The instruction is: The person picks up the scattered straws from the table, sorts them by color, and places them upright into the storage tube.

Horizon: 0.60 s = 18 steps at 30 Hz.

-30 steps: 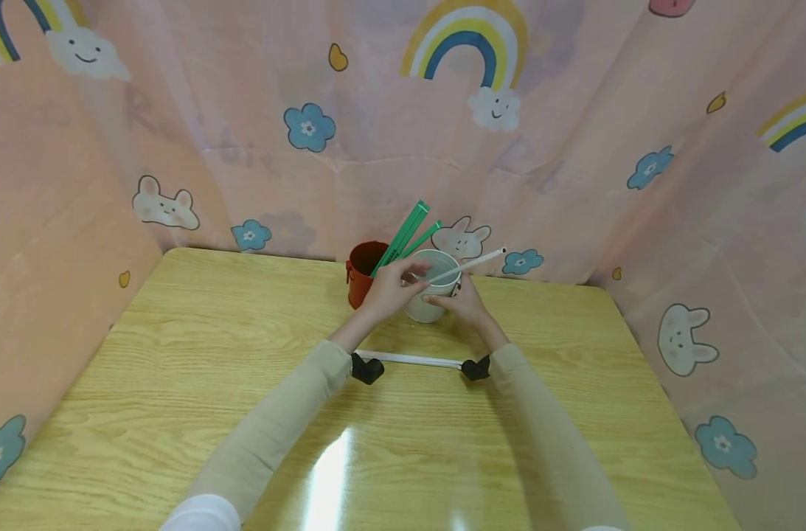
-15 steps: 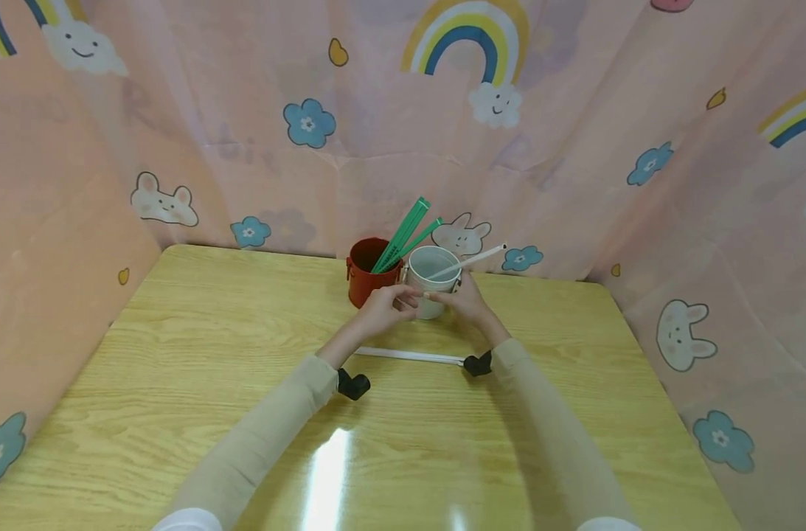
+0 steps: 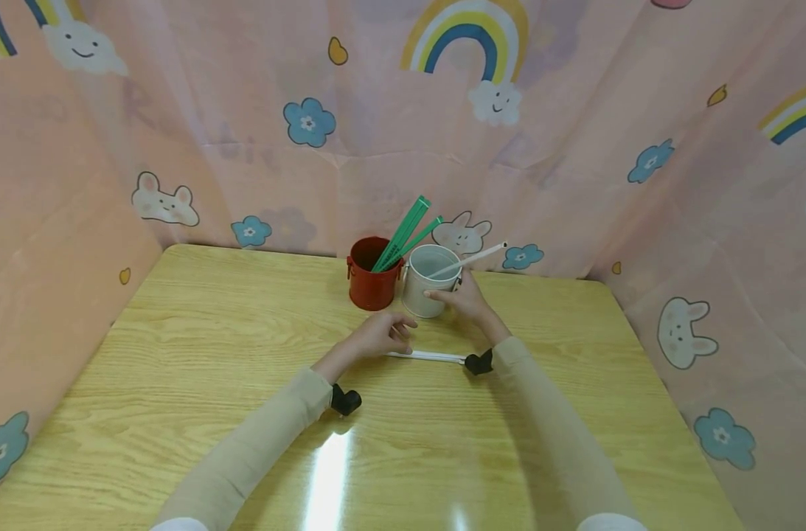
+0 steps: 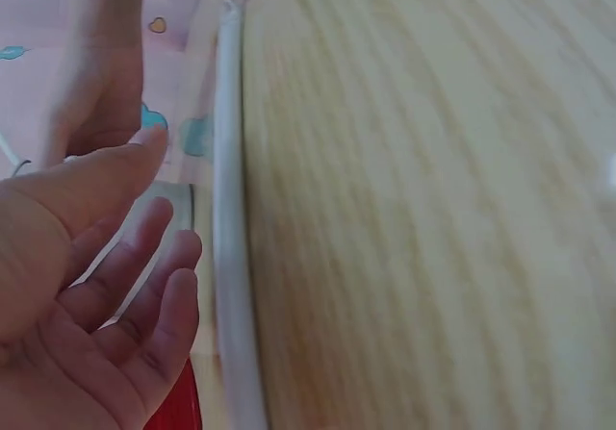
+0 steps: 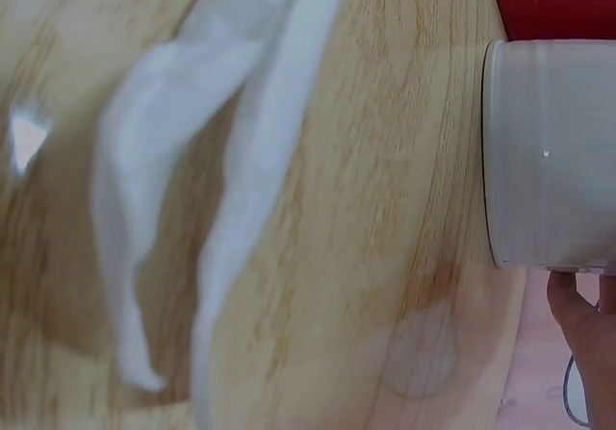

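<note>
My left hand point(image 3: 379, 335) hovers over the left end of long thin white paper-wrapped sticks point(image 3: 436, 356) lying on the table. Its fingers are loosely bent, and the left wrist view shows nothing between thumb and fingertips. With thumb in front and fingers at the right side, my right hand point(image 3: 469, 299) holds the small white bucket point(image 3: 419, 299). One white stick point(image 3: 482, 256) leans in that bucket, its upper end out past the right rim. In the right wrist view the loose ends of two white wrappers point(image 5: 260, 141) spread apart on the wood.
Left of the white bucket stands a red bucket point(image 3: 369, 289) with green flat packets point(image 3: 405, 232) leaning in it. Both are near the back edge of the wooden table point(image 3: 243, 317). A pink patterned curtain point(image 3: 369, 184) hangs close behind and along the sides.
My left hand has left the white stick in the white bucket and come down toward me over the white sticks on the table. My right hand stays at the bucket.
</note>
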Each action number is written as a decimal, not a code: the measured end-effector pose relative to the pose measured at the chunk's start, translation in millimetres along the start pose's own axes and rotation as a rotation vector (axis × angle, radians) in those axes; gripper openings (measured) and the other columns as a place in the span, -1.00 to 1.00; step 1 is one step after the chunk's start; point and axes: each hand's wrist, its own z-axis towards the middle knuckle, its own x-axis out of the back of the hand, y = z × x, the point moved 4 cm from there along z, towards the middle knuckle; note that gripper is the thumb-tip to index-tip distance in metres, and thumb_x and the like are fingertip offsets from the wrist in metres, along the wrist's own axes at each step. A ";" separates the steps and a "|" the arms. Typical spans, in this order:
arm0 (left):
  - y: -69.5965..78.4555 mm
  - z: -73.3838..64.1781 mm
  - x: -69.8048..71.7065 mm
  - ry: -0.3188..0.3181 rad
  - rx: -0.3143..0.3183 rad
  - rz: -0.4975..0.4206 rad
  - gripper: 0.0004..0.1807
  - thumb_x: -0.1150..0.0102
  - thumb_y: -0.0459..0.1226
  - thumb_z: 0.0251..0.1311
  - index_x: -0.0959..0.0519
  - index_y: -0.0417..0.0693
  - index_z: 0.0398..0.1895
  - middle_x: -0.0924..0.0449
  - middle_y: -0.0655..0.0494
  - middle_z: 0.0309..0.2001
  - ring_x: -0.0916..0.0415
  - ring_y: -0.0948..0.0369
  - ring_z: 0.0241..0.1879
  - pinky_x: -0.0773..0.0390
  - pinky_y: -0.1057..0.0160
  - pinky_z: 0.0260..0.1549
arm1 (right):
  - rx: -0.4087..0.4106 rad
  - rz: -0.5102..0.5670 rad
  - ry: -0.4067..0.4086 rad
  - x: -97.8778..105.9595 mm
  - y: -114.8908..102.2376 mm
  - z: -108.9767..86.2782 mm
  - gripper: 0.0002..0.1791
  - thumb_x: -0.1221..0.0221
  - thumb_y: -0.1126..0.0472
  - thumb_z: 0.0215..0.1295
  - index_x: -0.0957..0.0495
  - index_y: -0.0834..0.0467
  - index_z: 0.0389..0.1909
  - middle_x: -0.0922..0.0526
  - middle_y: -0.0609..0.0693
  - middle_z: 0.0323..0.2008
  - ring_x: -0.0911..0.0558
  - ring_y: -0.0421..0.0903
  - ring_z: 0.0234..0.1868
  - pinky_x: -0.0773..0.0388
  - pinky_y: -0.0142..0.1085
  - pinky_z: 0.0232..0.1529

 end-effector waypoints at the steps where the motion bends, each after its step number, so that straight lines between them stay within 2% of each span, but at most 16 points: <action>1: -0.3 -0.8 -0.8 -0.004 -0.006 0.010 -0.49 -0.38 -0.32 0.06 -0.53 -0.22 0.12 -0.67 -0.06 -0.15 -0.60 0.18 -0.23 -0.59 0.34 -0.19 | 0.003 0.000 0.000 -0.1 -0.2 0.0 -0.03 -0.34 0.44 0.02 -0.02 0.25 0.43 -0.28 0.31 0.31 -0.27 0.18 0.34 -0.10 0.04 0.43; 6: -3.2 -4.4 -4.4 -0.013 -0.021 0.050 -0.47 -0.42 -0.38 -0.01 -0.53 -0.22 0.10 -0.68 -0.03 -0.22 -0.57 0.25 -0.33 -0.56 0.39 -0.28 | 0.021 0.016 -0.008 -1.0 -1.4 -0.3 -0.04 -0.33 0.46 0.03 -0.02 0.27 0.43 -0.27 0.33 0.31 -0.28 0.20 0.34 -0.12 0.06 0.42; 9: -5.0 -5.5 -5.2 -0.007 -0.013 0.066 -0.51 -0.40 -0.42 0.00 -0.55 -0.20 0.07 -0.67 -0.01 -0.22 -0.55 0.24 -0.33 -0.56 0.38 -0.27 | 0.018 0.019 -0.010 -0.9 -1.6 -0.4 -0.03 -0.34 0.45 0.03 -0.01 0.25 0.44 -0.27 0.31 0.32 -0.27 0.20 0.34 -0.12 0.06 0.41; 15: -7.8 -7.7 -1.3 0.037 0.047 0.102 -0.58 -0.37 -0.45 0.01 -0.60 -0.17 0.01 -0.69 0.00 -0.22 -0.61 0.18 -0.25 -0.61 0.28 -0.17 | 0.003 0.013 -0.015 -0.7 -1.0 -0.5 -0.02 -0.33 0.44 0.05 0.02 0.24 0.45 -0.25 0.31 0.34 -0.25 0.20 0.36 -0.08 0.05 0.43; 18: -9.8 -9.1 2.0 0.065 0.080 0.113 -0.59 -0.38 -0.45 0.00 -0.62 -0.15 -0.01 -0.69 0.02 -0.26 -0.60 0.19 -0.26 -0.60 0.29 -0.19 | 0.001 0.012 -0.014 0.1 0.3 -0.2 -0.01 -0.33 0.44 0.04 0.01 0.23 0.45 -0.25 0.31 0.34 -0.25 0.21 0.36 -0.08 0.05 0.44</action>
